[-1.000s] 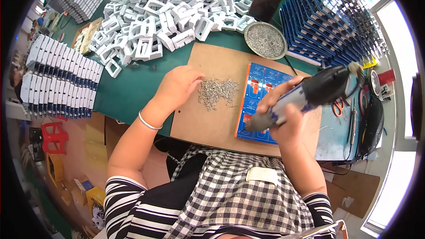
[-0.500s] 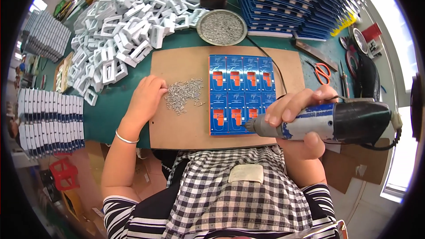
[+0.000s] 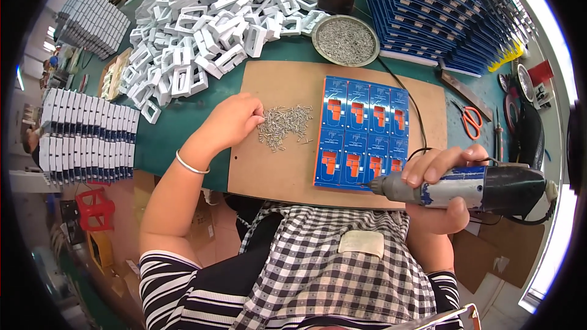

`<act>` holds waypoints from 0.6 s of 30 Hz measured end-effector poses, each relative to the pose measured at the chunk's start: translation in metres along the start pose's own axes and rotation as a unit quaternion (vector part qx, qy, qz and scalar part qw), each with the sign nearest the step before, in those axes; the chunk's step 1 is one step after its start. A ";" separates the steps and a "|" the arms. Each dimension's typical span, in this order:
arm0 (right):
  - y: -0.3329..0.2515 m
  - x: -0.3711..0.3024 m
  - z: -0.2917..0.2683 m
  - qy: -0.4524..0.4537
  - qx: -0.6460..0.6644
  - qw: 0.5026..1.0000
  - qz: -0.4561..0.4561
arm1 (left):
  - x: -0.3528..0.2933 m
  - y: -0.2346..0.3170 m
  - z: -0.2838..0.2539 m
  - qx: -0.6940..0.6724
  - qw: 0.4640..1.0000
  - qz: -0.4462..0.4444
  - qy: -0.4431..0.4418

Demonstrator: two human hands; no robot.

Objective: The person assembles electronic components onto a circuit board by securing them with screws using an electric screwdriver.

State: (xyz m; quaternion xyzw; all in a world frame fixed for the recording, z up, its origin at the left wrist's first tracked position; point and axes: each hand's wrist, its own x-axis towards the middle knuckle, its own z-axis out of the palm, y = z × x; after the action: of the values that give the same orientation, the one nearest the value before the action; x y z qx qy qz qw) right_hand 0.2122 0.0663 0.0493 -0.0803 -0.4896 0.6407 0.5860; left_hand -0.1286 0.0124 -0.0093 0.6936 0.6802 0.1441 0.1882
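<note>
My right hand (image 3: 435, 168) grips a silver, blue and black electric screwdriver (image 3: 516, 189), its tip pointing left at the near edge of a blue panel sheet (image 3: 335, 139). Several repeated sections with orange patches cover that sheet, which lies on a brown board (image 3: 275, 180). Whether the tip touches the sheet I cannot tell. Left of the sheet lies a pile of small silver screws (image 3: 286, 123). My left hand (image 3: 235, 119) is at the pile's left edge with fingertips pinched together; whatever may be between them is too small to make out.
A heap of white plastic frames (image 3: 208, 30) covers the far left. Behind the board stands a round dish of screws (image 3: 345, 41). Stacked blue panels (image 3: 416, 18) rise at the far right, near orange-handled scissors (image 3: 471, 123). A black cord (image 3: 406, 88) crosses the board. White-and-blue stacked pieces (image 3: 92, 137) stand left.
The whole view has shifted, so the board and everything on it appear farther right. Relative to the screws and the panel sheet, both hands have hardly moved. The right hand still holds the screwdriver.
</note>
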 end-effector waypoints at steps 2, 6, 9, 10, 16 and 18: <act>0.001 -0.001 0.003 -0.012 -0.009 1.000 -0.002 | 0.000 0.004 -0.002 0.013 1.000 0.006 -0.008; -0.001 -0.003 0.011 0.024 -0.103 0.994 -0.029 | 0.000 0.005 -0.005 -0.017 1.000 0.002 -0.007; -0.006 -0.006 0.001 -0.016 -0.034 0.999 0.005 | 0.000 0.016 -0.003 -0.141 0.985 -0.102 0.013; -0.004 -0.005 0.004 -0.004 -0.022 1.000 0.019 | -0.001 0.013 0.004 -0.105 0.991 -0.075 0.028; -0.015 -0.003 0.013 0.014 -0.013 0.996 0.092 | 0.002 0.023 0.012 -0.052 0.996 -0.021 0.076; -0.012 -0.004 0.010 0.007 -0.013 0.996 0.091 | 0.000 0.024 0.009 -0.047 0.996 -0.021 0.076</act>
State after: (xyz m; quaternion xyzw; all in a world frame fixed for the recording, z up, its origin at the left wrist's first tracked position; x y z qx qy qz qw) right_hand 0.2146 0.0556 0.0615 -0.1364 -0.4843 0.6846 0.5273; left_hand -0.1030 0.0115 -0.0059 0.6569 0.6993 0.2243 0.1709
